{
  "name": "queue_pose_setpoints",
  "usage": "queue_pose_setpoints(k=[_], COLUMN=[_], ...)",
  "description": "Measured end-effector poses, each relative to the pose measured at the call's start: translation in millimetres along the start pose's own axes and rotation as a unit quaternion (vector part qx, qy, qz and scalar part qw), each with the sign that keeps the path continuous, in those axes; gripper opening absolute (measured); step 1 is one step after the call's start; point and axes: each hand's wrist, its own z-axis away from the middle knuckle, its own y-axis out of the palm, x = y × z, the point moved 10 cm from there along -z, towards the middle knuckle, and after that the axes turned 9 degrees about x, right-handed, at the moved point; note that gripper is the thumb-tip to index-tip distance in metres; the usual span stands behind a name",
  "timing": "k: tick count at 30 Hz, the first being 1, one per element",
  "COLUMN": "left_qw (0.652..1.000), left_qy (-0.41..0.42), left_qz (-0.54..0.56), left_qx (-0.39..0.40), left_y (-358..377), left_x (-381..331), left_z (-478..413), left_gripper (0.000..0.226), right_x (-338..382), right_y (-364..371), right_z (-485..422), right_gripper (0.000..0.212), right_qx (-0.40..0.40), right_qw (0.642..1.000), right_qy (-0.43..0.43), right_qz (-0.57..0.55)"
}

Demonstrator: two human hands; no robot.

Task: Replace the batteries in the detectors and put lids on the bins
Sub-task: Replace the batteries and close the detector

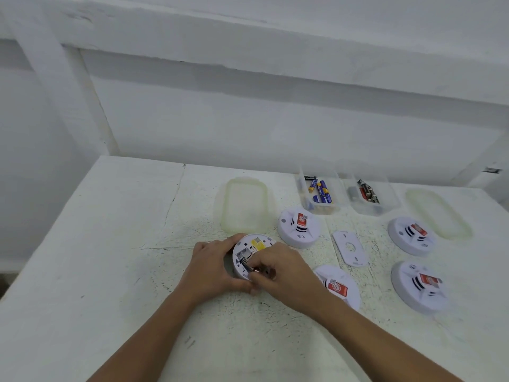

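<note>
The opened detector [256, 244] lies back side up on the tabletop [110, 244], near the front centre. It is a round white disc. Its back carries a yellow label, a small code sticker and an open battery bay at 8 o'clock on the disc.

The left hand [212, 268] grips the disc from 9 o'clock, with its fingers [232, 241] curled round the rim. The right hand [286, 271] covers the disc from 4 o'clock. Its fingers [263, 264] are curled and pinch a dark battery [247, 266], which lies at a slant in the bay.

4 more units rest face up. Each is white and domed, with black vent slots and a red label on top.
- Detector A [298, 227] sits at 2 o'clock of the opened unit.
- Detector B [341, 289] sits at 4 o'clock, partly hidden by the right forearm.
- Detector C [411, 235] and detector D [420, 286] sit at 3 o'clock, well apart from it.

A flat white cover plate [349, 248] lies between detectors A and C.

2 clear bins stand at 1 o'clock, near the rear edge, both uncovered. The left bin [303, 188] holds blue-and-yellow batteries. The right bin [391, 199] holds dark and red batteries.

The left lid [245, 205], clear with a yellowish rim, lies flat at 12 o'clock. The right lid [438, 213] lies flat just beside the right bin.
</note>
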Motion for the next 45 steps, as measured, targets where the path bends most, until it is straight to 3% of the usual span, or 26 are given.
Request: queue_pose_setpoints(k=[3, 11, 38, 42, 45], left_qw=[1.000, 0.998, 0.999, 0.999, 0.999], left_qy=[0.005, 0.000, 0.035, 0.019, 0.018], left_qz=[0.018, 0.048, 0.020, 0.029, 0.037], left_qx=[0.025, 0.048, 0.026, 0.030, 0.025], left_y=[1, -2, 2, 4, 1], left_x=[1, 0, 8, 13, 9], left_z=[1, 5, -2, -4, -2], left_gripper=[0.092, 0.096, 0.091, 0.092, 0.087], right_x=[0, -20, -23, -20, -25], right_y=[-1, 1, 18, 10, 3], right_z=[3, -3, -9, -15, -21], right_gripper=[0.014, 0.014, 0.025, 0.020, 0.017], right_qx=[0.040, 0.064, 0.111, 0.124, 0.149], right_qw=[0.998, 0.991, 0.992, 0.990, 0.982], right_qy=[-0.023, 0.035, 0.013, -0.004, 0.032], right_qz=[-0.039, -0.114, -0.051, -0.067, -0.110])
